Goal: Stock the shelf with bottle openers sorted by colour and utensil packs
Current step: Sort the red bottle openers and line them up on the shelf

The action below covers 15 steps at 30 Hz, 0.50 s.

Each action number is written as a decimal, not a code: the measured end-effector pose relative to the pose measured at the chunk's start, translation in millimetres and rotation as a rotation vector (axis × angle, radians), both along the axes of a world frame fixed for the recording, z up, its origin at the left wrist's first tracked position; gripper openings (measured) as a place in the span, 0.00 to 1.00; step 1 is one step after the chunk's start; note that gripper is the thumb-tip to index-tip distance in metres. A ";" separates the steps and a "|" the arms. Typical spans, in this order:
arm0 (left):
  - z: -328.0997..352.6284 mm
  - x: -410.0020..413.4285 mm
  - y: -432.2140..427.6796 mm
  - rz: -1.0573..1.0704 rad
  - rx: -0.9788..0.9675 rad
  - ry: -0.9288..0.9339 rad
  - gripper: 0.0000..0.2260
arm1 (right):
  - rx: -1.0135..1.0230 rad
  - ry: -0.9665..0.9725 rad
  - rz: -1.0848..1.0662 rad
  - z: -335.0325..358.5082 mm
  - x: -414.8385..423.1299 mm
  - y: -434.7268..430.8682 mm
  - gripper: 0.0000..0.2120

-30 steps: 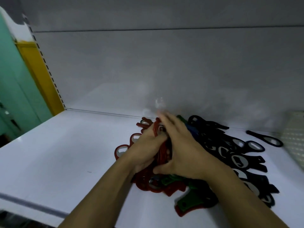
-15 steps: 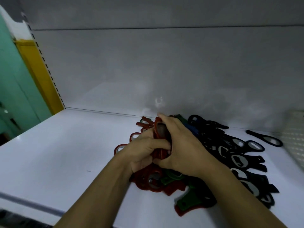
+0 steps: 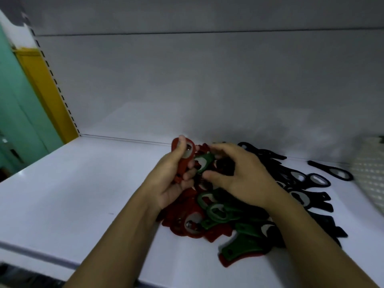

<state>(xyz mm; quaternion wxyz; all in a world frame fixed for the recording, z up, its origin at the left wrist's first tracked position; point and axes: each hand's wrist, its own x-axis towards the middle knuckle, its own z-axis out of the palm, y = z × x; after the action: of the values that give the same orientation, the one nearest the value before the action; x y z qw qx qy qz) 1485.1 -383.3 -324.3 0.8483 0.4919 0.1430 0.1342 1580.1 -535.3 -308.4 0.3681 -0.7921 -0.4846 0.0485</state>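
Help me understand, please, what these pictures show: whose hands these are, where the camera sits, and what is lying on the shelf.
There is no machine here: a person works with two bare hands. The single camera sits on their head, looking forward and down, so the arms reach in from below. The white shelf bears a heap of bottle openers, with red and green ones mixed in the middle and black ones to the right. The left hand grips a red opener, perhaps several stacked, lifted above the heap. The right hand hangs beside it, fingers curled next to a green opener; whether it holds that one I cannot tell. A pale textured thing shows at the right edge, too blurred to name.
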 end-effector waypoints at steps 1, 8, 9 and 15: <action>-0.3 -1.8 3.1 -0.012 -0.043 -0.014 0.25 | -0.007 -0.030 -0.016 1.1 2.6 -2.0 0.21; 8.8 -23.3 6.9 0.035 0.103 0.054 0.24 | -0.311 -0.082 0.229 -5.4 -18.1 7.6 0.17; 8.1 -29.4 6.2 0.036 0.135 0.075 0.26 | -0.344 -0.117 0.252 -7.6 -22.7 10.6 0.20; -20.7 -70.6 6.5 0.063 -0.171 -0.037 0.32 | -0.270 -0.329 0.194 -18.3 -47.6 27.4 0.21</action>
<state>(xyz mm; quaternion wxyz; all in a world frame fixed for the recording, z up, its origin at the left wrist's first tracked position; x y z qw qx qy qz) 1414.4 -376.8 -344.9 0.8850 0.4105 0.1535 0.1575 1532.5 -507.9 -326.7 0.1683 -0.7812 -0.6009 0.0180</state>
